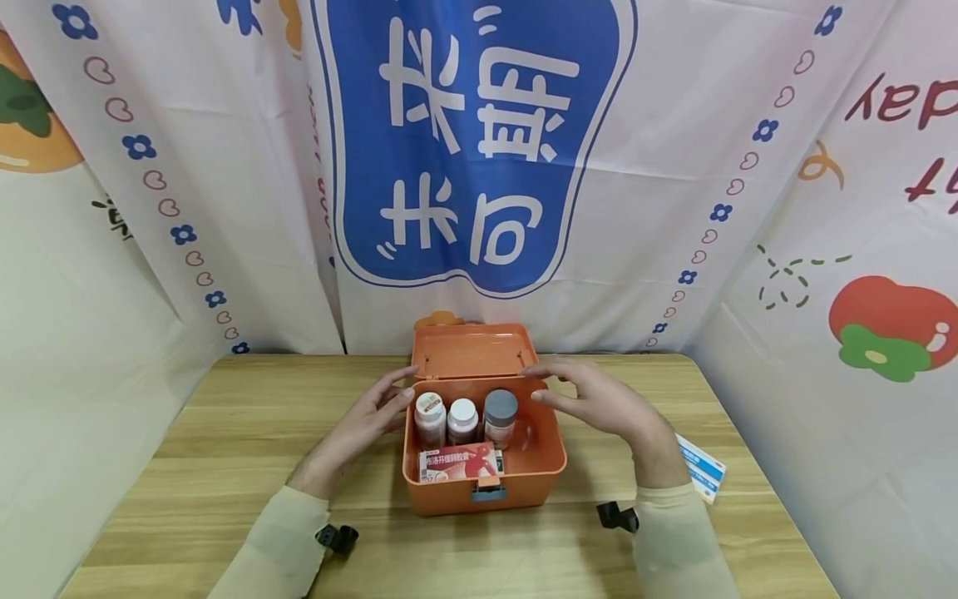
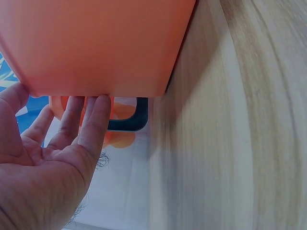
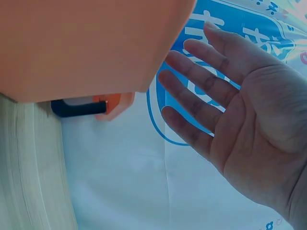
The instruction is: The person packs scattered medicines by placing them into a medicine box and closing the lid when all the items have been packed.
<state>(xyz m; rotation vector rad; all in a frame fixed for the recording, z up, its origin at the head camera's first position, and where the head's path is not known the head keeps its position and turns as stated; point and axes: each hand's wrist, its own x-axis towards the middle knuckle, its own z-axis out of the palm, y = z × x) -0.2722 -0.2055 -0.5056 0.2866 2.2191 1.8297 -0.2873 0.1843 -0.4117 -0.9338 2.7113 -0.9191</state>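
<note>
An orange storage box (image 1: 524,491) stands on the table, its lid (image 1: 475,353) tipped back. Inside stand a pill bottle with a patterned cap (image 1: 431,420), a white-capped bottle (image 1: 462,416) and a grey-capped bottle (image 1: 501,412). In front of them is a red and white medicine carton (image 1: 452,466). My left hand (image 1: 362,424) is at the box's back left corner, fingertips right at the wall in the left wrist view. At the back right corner, my right hand (image 1: 599,399) holds nothing, its fingers loosely spread beside the wall in the right wrist view.
A blue and white carton (image 1: 703,467) lies on the wooden table (image 1: 224,499), partly behind the right forearm. Close behind the box hangs a printed curtain (image 1: 614,316). A dark handle (image 2: 139,120) shows behind the box. A grey latch (image 1: 489,495) is on its front.
</note>
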